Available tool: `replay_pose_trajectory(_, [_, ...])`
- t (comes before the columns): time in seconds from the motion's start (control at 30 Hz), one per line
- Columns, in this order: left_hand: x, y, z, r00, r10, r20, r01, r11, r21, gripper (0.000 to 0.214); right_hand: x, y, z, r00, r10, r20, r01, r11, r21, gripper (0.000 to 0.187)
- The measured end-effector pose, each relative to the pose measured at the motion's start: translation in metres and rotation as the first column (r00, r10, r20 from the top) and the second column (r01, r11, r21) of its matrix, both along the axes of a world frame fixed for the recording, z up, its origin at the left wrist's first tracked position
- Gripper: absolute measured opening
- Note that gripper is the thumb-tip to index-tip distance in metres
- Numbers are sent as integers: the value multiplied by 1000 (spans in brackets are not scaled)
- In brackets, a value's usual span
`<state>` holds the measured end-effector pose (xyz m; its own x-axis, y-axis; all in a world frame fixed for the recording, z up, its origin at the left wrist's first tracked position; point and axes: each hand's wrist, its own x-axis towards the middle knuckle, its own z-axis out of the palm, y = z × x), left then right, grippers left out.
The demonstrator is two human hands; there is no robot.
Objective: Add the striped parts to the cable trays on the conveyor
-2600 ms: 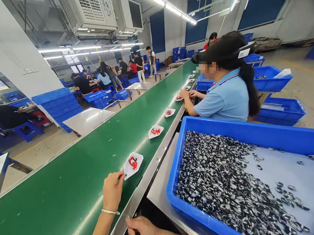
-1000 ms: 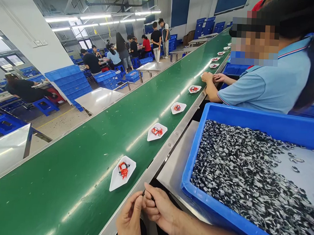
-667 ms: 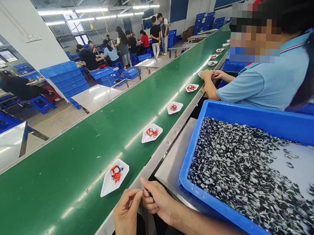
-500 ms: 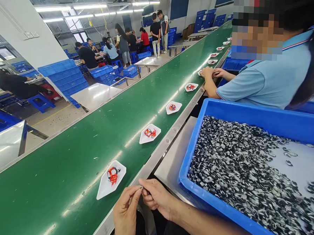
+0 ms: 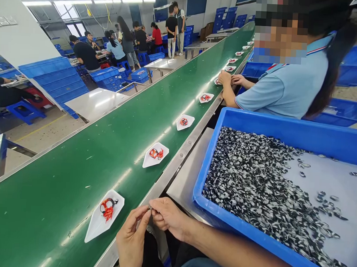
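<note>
My left hand (image 5: 133, 236) and my right hand (image 5: 169, 218) meet over the near metal edge of a green conveyor belt (image 5: 84, 160). Thumb and fingers of both are pinched around one small dark piece (image 5: 150, 207), mostly covered by the fingertips. The nearest white tray (image 5: 114, 219), pointed at one end, lies on the belt just beyond my left hand, with red and black parts in it. Right of my right forearm stands a blue bin (image 5: 198, 186) holding a heap of small black-and-white pieces (image 5: 254, 173).
Several more white trays, one a bit farther up (image 5: 148, 160), line the belt. A co-worker in a light blue shirt (image 5: 285, 91) sits beyond the bin, hands at a tray. Metal side tables (image 5: 99, 105), stacked blue crates (image 5: 55, 79) and other people stand across the belt.
The trays appear lower and farther left, and the whole view has shifted too. Both my hands keep their pinch on the small piece.
</note>
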<state>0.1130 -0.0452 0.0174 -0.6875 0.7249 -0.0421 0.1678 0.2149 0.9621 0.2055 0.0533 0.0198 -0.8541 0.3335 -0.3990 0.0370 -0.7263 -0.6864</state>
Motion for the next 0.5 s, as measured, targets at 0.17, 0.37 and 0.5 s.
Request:
replay_pose_trajectory(0.17, [3,1,-2,988,50,149,-51,999,0,37,-2,-5,-3,993,-120,-13,121,987,102,35])
replay_pose_trajectory(0.37, [4,-1,-2,952,104,287,-97,995,-37,41,-2,-6,-8,963,-267,35,208,820,534,35])
replay_pose_trajectory(0.5, [1,0,-1,948,108,300,-105,994,-27,37,0,-6,-6,964,-257,71,143,724,674,34])
